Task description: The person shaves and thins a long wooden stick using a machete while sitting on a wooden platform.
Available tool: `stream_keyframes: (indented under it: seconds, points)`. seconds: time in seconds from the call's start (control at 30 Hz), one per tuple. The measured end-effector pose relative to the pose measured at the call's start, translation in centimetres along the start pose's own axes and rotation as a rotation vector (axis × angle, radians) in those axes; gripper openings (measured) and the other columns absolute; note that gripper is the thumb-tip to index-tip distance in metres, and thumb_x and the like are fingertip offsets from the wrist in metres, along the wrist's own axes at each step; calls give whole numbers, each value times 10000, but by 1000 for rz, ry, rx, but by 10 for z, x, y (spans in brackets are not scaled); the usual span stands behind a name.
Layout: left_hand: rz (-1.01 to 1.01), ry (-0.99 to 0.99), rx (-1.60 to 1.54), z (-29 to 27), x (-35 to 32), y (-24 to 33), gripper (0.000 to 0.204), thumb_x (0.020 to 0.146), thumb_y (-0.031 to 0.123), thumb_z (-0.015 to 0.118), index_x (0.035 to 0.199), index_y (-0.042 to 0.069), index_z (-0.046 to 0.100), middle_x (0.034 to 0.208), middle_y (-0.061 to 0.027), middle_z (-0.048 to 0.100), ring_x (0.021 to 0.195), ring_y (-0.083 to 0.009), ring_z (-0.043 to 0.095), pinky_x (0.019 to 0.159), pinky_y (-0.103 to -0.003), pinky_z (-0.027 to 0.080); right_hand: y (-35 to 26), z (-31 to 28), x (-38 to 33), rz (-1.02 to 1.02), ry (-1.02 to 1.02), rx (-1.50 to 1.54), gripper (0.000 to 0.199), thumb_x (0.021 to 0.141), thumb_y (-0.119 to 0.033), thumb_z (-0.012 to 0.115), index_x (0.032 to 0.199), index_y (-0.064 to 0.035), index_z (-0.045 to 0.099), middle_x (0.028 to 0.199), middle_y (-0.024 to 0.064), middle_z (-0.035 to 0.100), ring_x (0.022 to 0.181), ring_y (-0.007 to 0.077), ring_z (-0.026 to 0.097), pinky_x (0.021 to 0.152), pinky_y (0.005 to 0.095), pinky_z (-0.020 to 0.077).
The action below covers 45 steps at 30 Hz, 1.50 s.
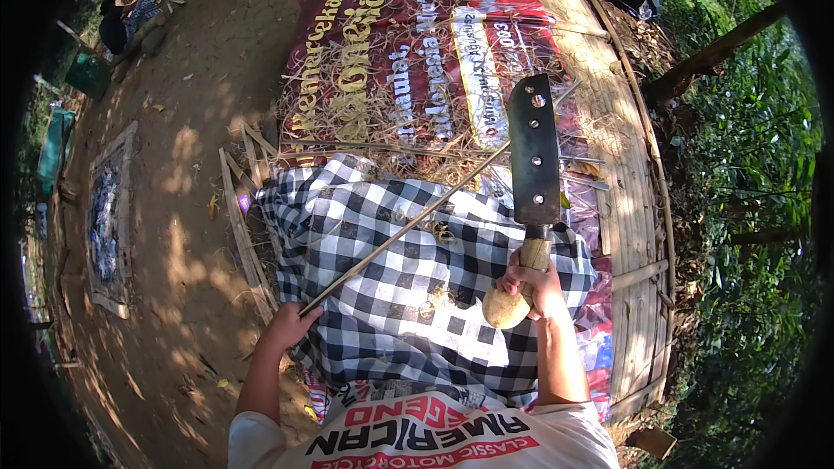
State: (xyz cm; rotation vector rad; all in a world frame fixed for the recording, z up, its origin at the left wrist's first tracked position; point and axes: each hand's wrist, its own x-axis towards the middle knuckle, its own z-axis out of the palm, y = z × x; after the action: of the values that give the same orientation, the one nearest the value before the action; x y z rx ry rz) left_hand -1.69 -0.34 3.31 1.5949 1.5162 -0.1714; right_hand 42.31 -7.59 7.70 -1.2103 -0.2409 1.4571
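Note:
My left hand (292,328) is closed round the near end of a long thin bamboo strip (404,232). The strip slants away to the far right and passes behind the blade of a machete (535,152). That broad dark blade has several bright round spots and points away from me. My right hand (542,289) grips its pale wooden handle, whose rounded butt shows below the fingers. Beneath both hands a black-and-white checked cloth (373,295) covers my lap, with a few curled shavings on it.
A red printed banner (373,9) strewn with shavings lies ahead on a bamboo platform (638,226). Split bamboo pieces (246,239) rest at the left edge. Bare earth (174,208) lies to the left, with a framed panel (109,217). A wooden pole (717,52) and greenery stand right.

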Motion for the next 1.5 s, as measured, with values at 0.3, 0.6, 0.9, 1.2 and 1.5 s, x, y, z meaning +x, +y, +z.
stream_keyframes:
  seconds: [0.3,0.6,0.9,1.2,1.5]
  points:
    - [103,99,-34,9,1,-1,476,895,388,619,803,-79,633,631,-252,572,579,-373,572,575,-416,447,-32,-5,-14,-34,-42,16,205,680,69,585,855,7,499,611,78,498,499,183,524,577,365,462]
    - [118,103,-8,11,3,-8,453,893,388,616,840,-61,651,661,-250,587,629,-403,596,590,-421,454,-42,-12,-32,50,-90,-196,231,656,58,625,852,20,510,613,91,537,533,209,571,578,364,489]
    - [84,66,21,5,3,-12,476,895,414,605,861,-59,649,670,-254,590,650,-414,597,603,-430,454,-18,-12,-28,71,-25,-5,233,655,53,588,859,11,486,620,88,503,500,195,522,563,367,460]
    - [76,33,8,10,9,-24,438,895,383,611,892,-53,657,681,-254,601,659,-388,618,614,-421,459,-45,-10,-32,8,-53,-81,196,668,48,591,827,2,484,621,85,507,514,189,514,587,356,454]
    - [72,34,9,2,2,-13,391,885,328,630,840,-60,644,681,-249,603,649,-389,612,603,-407,458,-38,-14,-31,62,-28,-117,251,618,57,598,839,-1,494,589,87,509,507,198,545,603,370,483]
